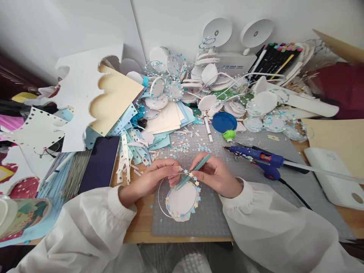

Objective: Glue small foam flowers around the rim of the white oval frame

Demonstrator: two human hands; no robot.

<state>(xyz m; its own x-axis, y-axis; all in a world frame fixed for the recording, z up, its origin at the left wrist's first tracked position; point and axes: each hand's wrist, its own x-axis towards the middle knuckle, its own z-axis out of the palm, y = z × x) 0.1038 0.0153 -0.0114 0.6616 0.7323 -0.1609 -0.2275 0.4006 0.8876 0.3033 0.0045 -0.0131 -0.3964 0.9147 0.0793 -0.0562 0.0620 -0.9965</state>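
Observation:
My left hand pinches a thin wire ring at its upper edge. Small blue, cream and white paper flowers sit along the right part of this ring. In my right hand is a pair of teal tweezers, held between thumb and fingers, their tips pointing down to the left near the ring's top. Whether the tips grip a flower I cannot tell. Below the ring a round white disc with flowers about its rim lies on the grey cutting mat.
Loose paper flowers are scattered beyond my hands. A blue glue gun lies at right, its cord trailing forward. A blue lid, white discs and finished rings pile up behind. At left are a dark phone and wire bundles.

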